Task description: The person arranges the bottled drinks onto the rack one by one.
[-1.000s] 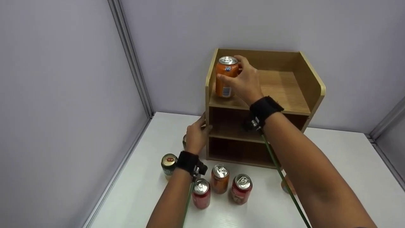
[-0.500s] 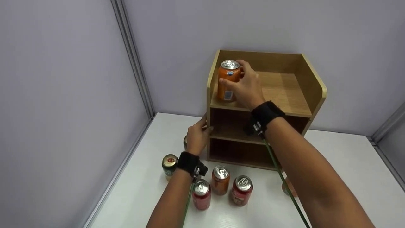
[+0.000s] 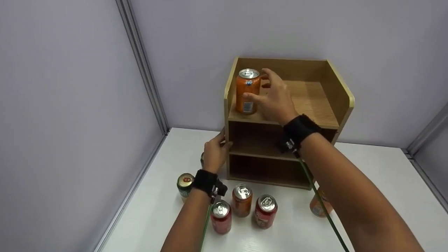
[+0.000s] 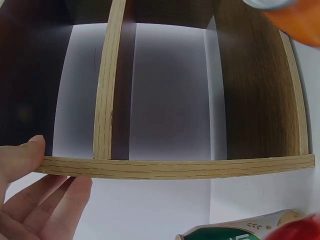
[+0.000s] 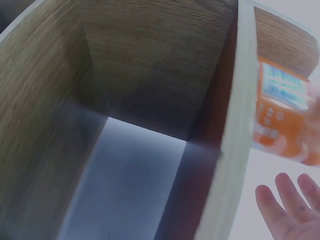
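Can (image 3: 240, 92), glossy cylinder, on wood-grained shelf (image 3: 309, 101) beside right hand (image 3: 278, 100)

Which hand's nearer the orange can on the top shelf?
Right. The right hand is immediately beside the orange can; the left hand is lower, gripping the left side panel of the wooden shelf unit.

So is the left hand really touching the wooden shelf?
Touching. The left wrist view shows the left hand holding the wooden shelf by its side panel, thumb on the inside, fingers on the outside.
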The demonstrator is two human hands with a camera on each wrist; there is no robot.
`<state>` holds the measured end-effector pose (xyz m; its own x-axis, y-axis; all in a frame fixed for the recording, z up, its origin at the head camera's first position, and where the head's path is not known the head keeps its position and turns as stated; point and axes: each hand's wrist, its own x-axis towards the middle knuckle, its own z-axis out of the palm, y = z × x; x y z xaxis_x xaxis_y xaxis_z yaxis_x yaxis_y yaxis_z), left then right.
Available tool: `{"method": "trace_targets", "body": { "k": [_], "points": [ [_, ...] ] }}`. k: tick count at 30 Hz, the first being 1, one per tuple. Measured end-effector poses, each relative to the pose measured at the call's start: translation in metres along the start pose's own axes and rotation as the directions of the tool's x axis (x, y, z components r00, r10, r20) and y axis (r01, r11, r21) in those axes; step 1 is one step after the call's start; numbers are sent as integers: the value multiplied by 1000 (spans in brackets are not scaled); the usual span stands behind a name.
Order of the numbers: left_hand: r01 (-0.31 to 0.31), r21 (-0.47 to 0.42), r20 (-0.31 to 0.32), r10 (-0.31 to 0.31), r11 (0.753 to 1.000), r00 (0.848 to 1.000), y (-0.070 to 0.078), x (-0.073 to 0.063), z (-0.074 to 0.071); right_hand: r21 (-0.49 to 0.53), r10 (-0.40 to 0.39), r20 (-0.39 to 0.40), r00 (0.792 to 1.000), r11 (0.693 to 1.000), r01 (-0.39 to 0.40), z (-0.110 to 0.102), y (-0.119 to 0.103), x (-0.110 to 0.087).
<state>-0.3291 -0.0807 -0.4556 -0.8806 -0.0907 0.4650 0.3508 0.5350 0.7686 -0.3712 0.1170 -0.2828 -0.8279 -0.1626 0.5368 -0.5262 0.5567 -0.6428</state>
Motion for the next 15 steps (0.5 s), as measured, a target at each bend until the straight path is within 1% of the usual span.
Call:
{"method": "trace_targets", "body": {
  "k": [4, 8, 11, 15],
  "points": [
    [-5, -13, -7, 5, 1000, 1000, -3, 1, -2, 10, -60, -15, 998, 998, 60, -7, -2, -6],
    [9, -9, -11, -9, 1000, 1000, -5, 3, -4, -4, -99, -26, 995, 995, 99, -13, -2, -15],
    [20, 6, -13, -20, 1000, 1000, -6, 4, -5, -5, -114, -38, 993, 993, 114, -16, 0, -23],
    [7, 6, -17, -7, 1000, 1000, -8, 5, -4, 4, -119, -61, 991, 993, 120, -21, 3, -33]
  ]
}}
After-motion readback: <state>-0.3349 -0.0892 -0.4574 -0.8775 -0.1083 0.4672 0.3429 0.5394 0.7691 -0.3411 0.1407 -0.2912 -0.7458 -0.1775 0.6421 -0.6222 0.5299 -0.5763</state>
